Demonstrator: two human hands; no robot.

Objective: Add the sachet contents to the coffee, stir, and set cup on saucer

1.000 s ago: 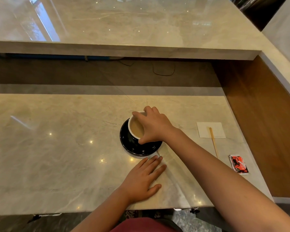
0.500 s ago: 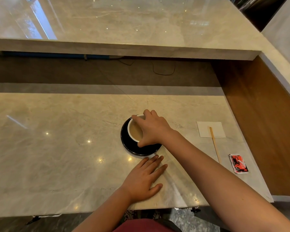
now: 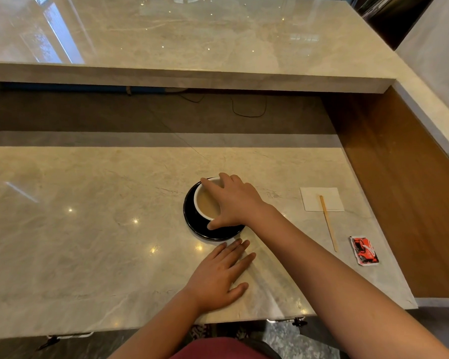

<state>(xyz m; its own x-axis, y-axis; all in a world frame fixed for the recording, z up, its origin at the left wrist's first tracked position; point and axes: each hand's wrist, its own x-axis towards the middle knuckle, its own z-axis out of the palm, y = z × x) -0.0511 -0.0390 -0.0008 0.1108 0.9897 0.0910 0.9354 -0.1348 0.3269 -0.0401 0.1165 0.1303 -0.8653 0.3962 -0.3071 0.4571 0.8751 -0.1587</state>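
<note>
**Cup on its saucer, pale marble all around**

A glossy, veined marble table [image 3: 88, 229] fills the lower half of the frame, speckled with small reflected lights. Behind it runs a dark recess with a blue pipe [image 3: 62, 87] and a thin black cable [image 3: 246, 110], and above that a raised marble ledge [image 3: 192, 35] mirrors a window in the upper left. A wooden panel [image 3: 399, 190] closes off the right side.

At centre frame my right hand [image 3: 237, 203] reaches over the cup [image 3: 205, 200] of milky coffee, its fingers [image 3: 209, 183] curled around the rim and gripping it. The cup sits on the black saucer [image 3: 192, 221].

My left hand [image 3: 218, 275] lies flat on the table just below the saucer, its fingers spread and holding nothing.

At the right of the frame a wooden stirrer [image 3: 328, 224] rests with its top end on a white napkin [image 3: 322, 199]. Lower right, beside it, lies the red sachet [image 3: 364, 251].
</note>
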